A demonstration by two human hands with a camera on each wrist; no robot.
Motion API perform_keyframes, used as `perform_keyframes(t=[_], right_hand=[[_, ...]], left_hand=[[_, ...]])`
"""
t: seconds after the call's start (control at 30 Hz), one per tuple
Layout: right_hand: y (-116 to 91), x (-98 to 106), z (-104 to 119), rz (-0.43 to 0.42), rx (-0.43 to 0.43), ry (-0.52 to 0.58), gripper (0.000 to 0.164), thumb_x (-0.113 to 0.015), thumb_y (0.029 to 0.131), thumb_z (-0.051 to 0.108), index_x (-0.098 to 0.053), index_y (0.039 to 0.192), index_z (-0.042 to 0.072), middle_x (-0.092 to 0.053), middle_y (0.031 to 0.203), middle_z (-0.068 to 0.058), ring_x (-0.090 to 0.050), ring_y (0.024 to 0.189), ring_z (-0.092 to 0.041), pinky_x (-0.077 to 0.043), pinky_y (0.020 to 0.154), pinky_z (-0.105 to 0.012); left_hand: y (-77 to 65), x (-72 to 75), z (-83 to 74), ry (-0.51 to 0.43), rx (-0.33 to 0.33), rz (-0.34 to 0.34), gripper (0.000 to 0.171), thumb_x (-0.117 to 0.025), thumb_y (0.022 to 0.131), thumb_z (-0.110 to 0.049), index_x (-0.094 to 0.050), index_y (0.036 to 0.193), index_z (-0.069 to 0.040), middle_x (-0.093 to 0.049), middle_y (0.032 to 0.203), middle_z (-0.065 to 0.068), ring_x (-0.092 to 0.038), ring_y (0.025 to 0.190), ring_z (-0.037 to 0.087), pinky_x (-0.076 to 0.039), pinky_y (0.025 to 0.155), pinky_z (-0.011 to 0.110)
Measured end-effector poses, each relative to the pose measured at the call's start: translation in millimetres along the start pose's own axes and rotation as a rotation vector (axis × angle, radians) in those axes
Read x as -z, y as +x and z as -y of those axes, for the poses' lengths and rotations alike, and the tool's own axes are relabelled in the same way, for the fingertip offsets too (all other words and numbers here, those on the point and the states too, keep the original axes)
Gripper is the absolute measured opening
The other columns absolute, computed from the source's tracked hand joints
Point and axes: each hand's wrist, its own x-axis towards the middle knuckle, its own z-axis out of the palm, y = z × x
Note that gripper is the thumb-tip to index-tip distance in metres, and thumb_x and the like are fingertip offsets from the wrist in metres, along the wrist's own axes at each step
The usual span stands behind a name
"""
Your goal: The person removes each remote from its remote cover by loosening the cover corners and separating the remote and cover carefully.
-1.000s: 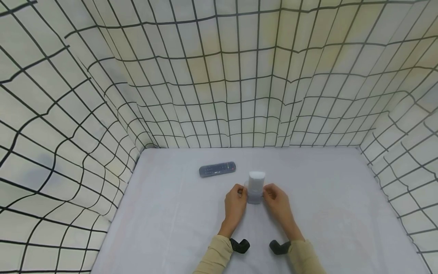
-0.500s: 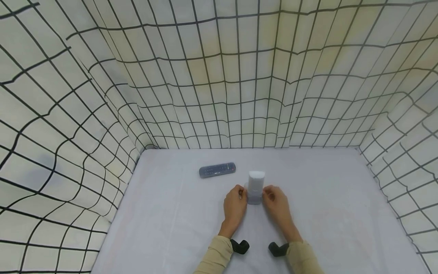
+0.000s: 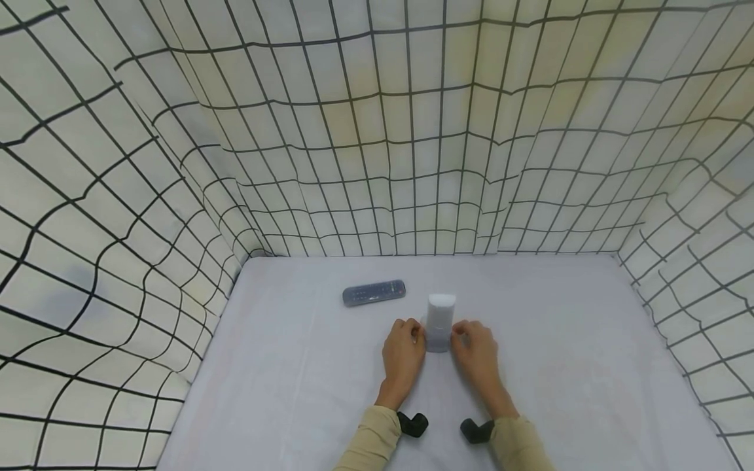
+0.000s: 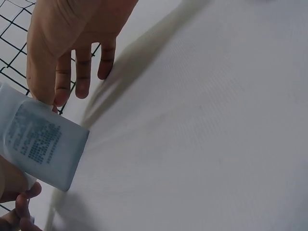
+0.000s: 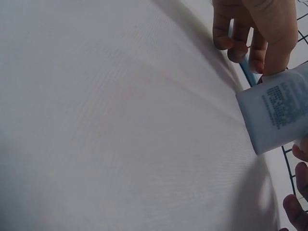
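A pale, flat container (image 3: pixel 440 320) with small print on the side facing me stands upright on the table; its exact kind is unclear. My left hand (image 3: pixel 403 353) pinches its left edge, and my right hand (image 3: pixel 476 356) pinches the right edge with thumb and fingertips. The left wrist view shows the printed container (image 4: pixel 43 142) between the right hand (image 4: pixel 72 38) above and the left hand's fingers at lower left. Seen from the right wrist, the left hand (image 5: pixel 262 31) reaches the container (image 5: pixel 276 110) from above. What exactly lies under the fingertips is partly hidden.
A dark remote control (image 3: pixel 374 293) lies behind and left of the container. A white cloth covers the table (image 3: pixel 559 340). Black-checked white sheets (image 3: pixel 377 150) enclose its back and sides. Black wrist mounts (image 3: pixel 413 425) sit at both wrists.
Both hands stay at the container's edges, and the container stays in place. My right wrist has shifted slightly left. The remote control appears almost unmoved.
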Motion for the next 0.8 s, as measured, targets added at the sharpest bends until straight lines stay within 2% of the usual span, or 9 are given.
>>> perform_keyframes(t=[0.33,0.8], right_hand=[[-0.2,-5.2,-2.6,-0.027,-0.009,-0.094,0.011,-0.072,0.088,0.018,-0.073,0.098,0.012,-0.069,0.102,-0.011,-0.059,0.098,-0.036,-0.039,0.085,-0.059],[-4.3,-5.9,-2.4,-0.024,-0.031,-0.093,0.009,-0.072,0.088,0.018,-0.072,0.096,0.013,-0.064,0.108,-0.013,-0.056,0.102,-0.036,-0.036,0.093,-0.06]], left_hand=[[-2.0,-2.6,-0.3,0.049,-0.062,-0.027,0.01,-0.069,0.092,-0.017,-0.066,0.084,-0.012,-0.056,0.08,0.001,-0.052,0.063,0.013,-0.041,0.052,0.027],[-4.8,-9.2,3.6,0.1,-0.095,-0.039,0.016,-0.069,0.09,-0.012,-0.058,0.078,-0.014,-0.052,0.075,0.0,-0.049,0.061,0.013,-0.039,0.05,0.026]])
